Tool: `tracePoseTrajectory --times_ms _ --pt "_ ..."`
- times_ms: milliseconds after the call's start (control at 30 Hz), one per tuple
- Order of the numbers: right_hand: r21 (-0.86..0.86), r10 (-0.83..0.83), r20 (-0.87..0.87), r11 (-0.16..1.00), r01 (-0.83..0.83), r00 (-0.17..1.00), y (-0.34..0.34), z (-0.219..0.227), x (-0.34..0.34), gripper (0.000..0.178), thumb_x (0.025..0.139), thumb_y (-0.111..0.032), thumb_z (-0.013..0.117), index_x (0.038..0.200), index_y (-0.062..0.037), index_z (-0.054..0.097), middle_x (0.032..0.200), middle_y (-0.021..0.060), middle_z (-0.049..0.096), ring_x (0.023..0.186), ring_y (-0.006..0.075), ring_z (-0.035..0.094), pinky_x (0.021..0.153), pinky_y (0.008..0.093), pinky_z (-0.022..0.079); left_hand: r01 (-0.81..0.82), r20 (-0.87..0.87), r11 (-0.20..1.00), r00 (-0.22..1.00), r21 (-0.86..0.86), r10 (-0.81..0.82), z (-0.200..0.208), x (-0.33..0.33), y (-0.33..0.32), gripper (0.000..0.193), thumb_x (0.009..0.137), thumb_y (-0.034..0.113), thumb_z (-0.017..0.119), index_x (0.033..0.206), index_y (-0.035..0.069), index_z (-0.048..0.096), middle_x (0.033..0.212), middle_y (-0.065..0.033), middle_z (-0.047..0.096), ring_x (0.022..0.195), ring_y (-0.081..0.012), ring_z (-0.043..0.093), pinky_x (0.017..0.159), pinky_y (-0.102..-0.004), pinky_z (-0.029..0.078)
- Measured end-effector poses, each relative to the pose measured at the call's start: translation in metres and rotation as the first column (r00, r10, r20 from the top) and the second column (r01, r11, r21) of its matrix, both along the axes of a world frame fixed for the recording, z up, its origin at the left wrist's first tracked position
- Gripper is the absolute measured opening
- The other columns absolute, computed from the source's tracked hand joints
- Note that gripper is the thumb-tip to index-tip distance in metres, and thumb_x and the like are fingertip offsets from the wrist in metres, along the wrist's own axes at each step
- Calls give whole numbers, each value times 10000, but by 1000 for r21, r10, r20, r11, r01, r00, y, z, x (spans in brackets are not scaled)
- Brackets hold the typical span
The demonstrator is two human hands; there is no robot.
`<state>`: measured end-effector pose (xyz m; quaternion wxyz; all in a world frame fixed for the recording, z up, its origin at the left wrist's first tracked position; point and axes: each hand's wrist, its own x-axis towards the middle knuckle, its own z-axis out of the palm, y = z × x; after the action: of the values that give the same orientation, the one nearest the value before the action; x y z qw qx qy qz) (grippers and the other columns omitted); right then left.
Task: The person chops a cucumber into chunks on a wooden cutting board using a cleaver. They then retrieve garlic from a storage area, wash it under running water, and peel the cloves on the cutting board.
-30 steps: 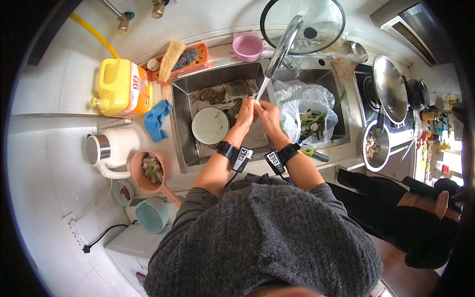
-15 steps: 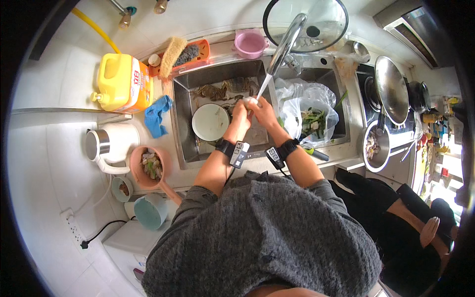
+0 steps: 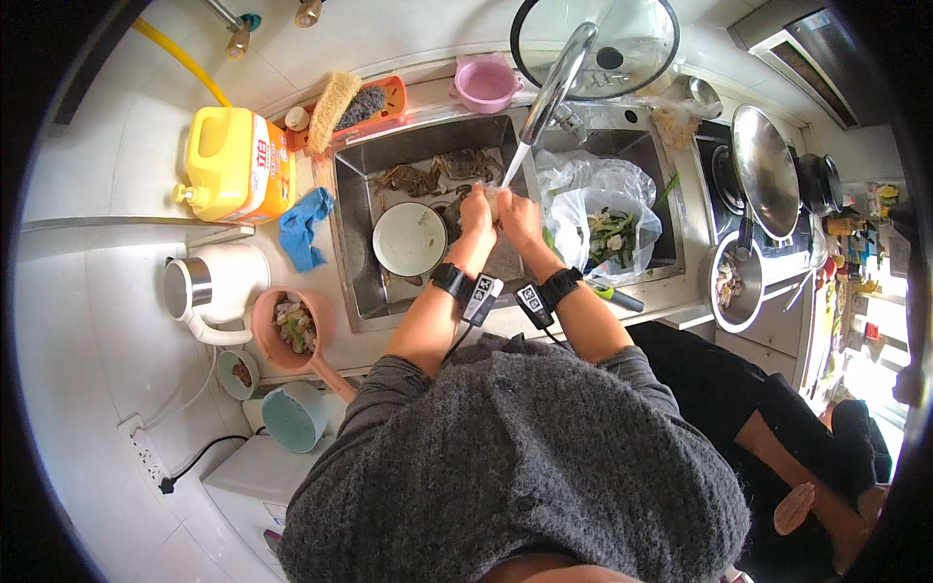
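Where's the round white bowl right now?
In the head view, the white bowl sits in the left sink basin, left of the person's left hand and just below the crabs in the picture.

Left hand (image 3: 477, 212) and right hand (image 3: 520, 216), overlapped a second ago, now side by side with a slight gap between, while at the far side the dark-clothed bystander's hand (image 3: 795, 508) has shifted lower and leftward.
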<state>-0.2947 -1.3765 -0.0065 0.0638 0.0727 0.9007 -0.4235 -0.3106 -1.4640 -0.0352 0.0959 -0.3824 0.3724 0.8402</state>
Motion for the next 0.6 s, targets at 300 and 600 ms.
tracePoseTrajectory --times_ms 300,600 --pt "-476 36 287 872 111 957 1 -12 12 590 887 -586 494 915 -20 659 650 65 600 501 154 532 476 301 414 -165 -166 972 967 165 193 7 4 -8 278 975 295 404 905 48 511 822 -76 588 709 -219 592 593 -378 500" --pt "-611 27 379 757 229 925 -1 6 -12 570 895 -530 509 722 6 594 559 69 542 495 136 532 422 288 376 159 -450 943 847 -291 -282 37 22 -12 217 958 266 467 918 65 538 768 -47 567 669 -122 541 577 -281 454"
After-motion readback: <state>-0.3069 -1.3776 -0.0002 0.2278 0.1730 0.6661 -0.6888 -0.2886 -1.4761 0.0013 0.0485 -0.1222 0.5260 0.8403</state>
